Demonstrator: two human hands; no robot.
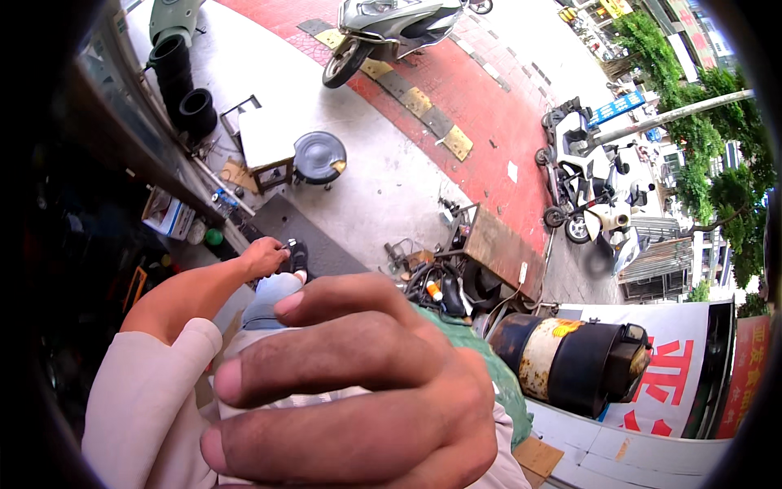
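Observation:
My right hand (pixel 350 375) looms large, very close to the view, with its knuckles to the right and fingers reaching left. The fingers are slightly bent with gaps between them, and no object shows in them. My left arm stretches forward past a pale sleeve. At its end, my left hand (pixel 265 257) is closed, its fingertips drawn together; whether a small thing is between them is too small to make out. Just beyond it is a dark shoe (pixel 299 259), below which a light blue trouser leg (pixel 265 301) partly shows behind my right hand.
A round grey stool (pixel 319 156) stands beside a white-topped table (pixel 265 138). Stacked black tyres (pixel 169 65) line the left wall. A scooter (pixel 399 28) is parked ahead. To the right are a wooden-topped bench (pixel 505 248), a rusty black drum (pixel 562 359) and green sheeting (pixel 509 391).

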